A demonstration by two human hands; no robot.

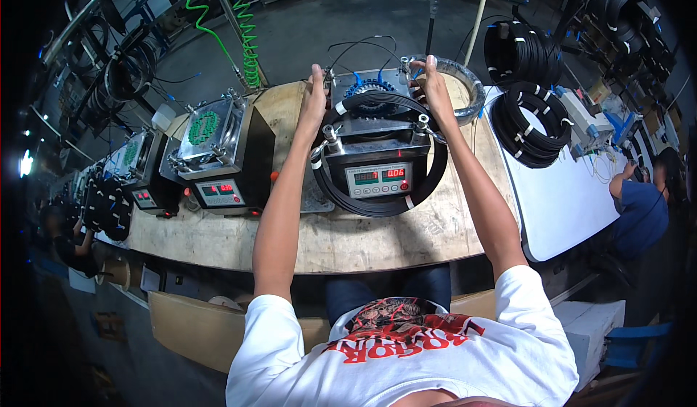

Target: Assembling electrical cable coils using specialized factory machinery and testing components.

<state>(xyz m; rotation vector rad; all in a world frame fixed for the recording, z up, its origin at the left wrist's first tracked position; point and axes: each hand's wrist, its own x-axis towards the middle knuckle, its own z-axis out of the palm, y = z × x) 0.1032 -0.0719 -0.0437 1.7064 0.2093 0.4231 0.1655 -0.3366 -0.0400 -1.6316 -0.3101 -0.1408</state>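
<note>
A polishing machine [335, 169] with a lit red display stands on the bench before me, a square metal plate on top. Blue connectors [368, 86] sit in a ring in its plate, with thin black cables rising behind. A coil of black cable [377, 208] loops round the front of the machine, over the two front corner clamps. My left hand [314, 106] is at the plate's far left corner, thumb raised, its other fingers partly hidden. At the far right clamp [405, 64], my right hand [433, 91] has its fingers apart; contact is hard to make out.
Two similar machines [250, 145] with green connectors stand on the wooden bench [341, 247] to the left. A wrapped ring coil [475, 91] lies behind my right hand. Black cable coils [534, 120] rest on a white table [559, 211] at right, where another person [642, 214] sits.
</note>
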